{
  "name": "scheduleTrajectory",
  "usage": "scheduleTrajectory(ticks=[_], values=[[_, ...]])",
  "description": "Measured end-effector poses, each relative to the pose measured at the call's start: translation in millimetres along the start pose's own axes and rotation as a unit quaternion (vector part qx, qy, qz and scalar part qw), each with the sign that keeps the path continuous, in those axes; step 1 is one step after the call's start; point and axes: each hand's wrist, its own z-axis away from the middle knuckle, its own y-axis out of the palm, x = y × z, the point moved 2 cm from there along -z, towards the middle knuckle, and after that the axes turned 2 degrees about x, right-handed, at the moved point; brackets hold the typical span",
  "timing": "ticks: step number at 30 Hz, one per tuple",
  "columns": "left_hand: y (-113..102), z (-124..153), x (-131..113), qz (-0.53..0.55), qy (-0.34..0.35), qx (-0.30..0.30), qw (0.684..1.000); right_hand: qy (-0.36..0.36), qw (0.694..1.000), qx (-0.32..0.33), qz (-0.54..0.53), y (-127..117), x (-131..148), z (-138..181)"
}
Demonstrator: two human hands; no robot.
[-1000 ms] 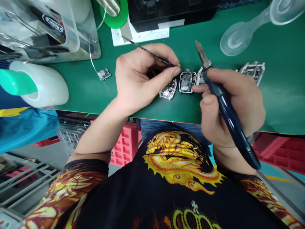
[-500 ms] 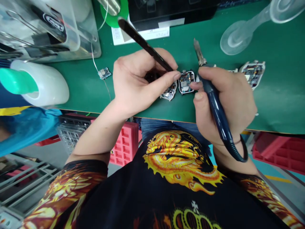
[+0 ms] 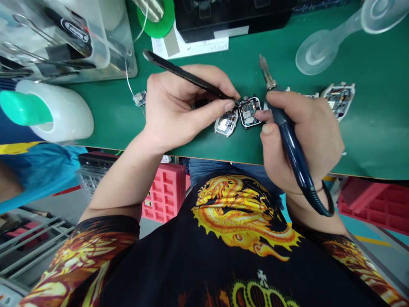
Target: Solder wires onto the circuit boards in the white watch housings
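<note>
My left hand (image 3: 179, 108) pinches black tweezers (image 3: 182, 76) whose tips reach the top left edge of an open watch body (image 3: 249, 111) with its circuit board showing. My right hand (image 3: 303, 132) grips a dark blue soldering iron (image 3: 289, 136) with the metal tip (image 3: 264, 71) pointing up and away, above the board. Its index finger and thumb steady the right side of that watch body. A second open watch body (image 3: 226, 123) lies just left of it, below my left fingertips.
Another open watch body (image 3: 340, 96) lies to the right on the green mat (image 3: 367, 128). A small loose board (image 3: 139, 98) with a thin wire sits left. A white dispenser bottle (image 3: 51, 113), clear plastic bins (image 3: 64, 38), a green tape roll (image 3: 159, 19) and a clear funnel (image 3: 335, 38) stand around.
The tweezers have swung lower and more to the left in my left hand. My right hand with the iron shifted slightly left toward the middle watch body, which turned a little.
</note>
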Motion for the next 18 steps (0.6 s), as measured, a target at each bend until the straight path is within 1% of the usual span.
scheduleTrajectory(ticks=[5,8,11,15,18], values=[[2.1,2.1,-2.2,-0.03,-0.042,0.0,0.999,0.008,1.0,0.004,-0.005,-0.3,-0.6,0.6],[2.2,1.6,-4.7,-0.042,-0.041,0.008,0.998,0.007,1.0,-0.001,-0.007,-0.6,-1.2,0.8],[1.2,1.2,-3.8,-0.052,-0.022,0.012,0.998,0.005,1.0,0.0,-0.011,-0.4,-2.7,0.9],[0.5,1.5,-0.7,-0.058,-0.038,0.006,0.998,-0.004,1.0,-0.01,-0.018,-0.3,-3.7,1.3],[0.5,1.2,-1.6,-0.068,-0.035,0.006,0.997,0.007,1.0,-0.002,-0.014,-0.7,-2.6,1.1]])
